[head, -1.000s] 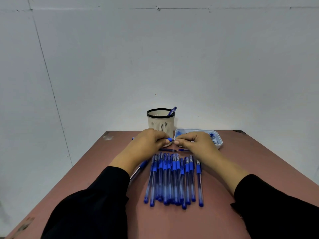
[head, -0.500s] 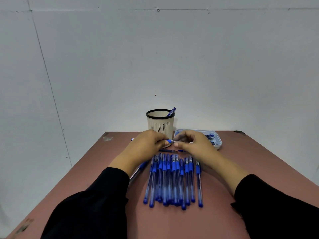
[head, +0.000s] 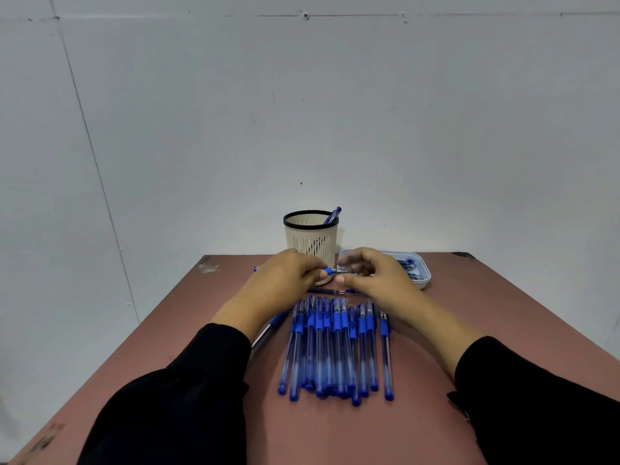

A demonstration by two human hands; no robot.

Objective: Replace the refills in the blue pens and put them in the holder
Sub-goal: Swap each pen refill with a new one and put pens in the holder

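Left hand (head: 285,280) pinches a blue pen (head: 328,271) at its grip end. Right hand (head: 375,280) just beside the tip, fingers loosely curled, blurred; contact unclear. Row of pens (head: 335,347) on worktop (head: 503,313) nearer. Holder (head: 311,238) behind, one pen inside.

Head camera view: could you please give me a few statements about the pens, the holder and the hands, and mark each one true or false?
1. The holder has one blue pen in it. True.
2. The row of pens lies on the tray. False: it lies on the table; the tray sits to the right of the holder.
3. The left hand grips a pen part. True.
4. The holder lies tipped over. False: it stands upright.
5. The right hand rests flat on the table. False: its fingers are curled, near the left hand.
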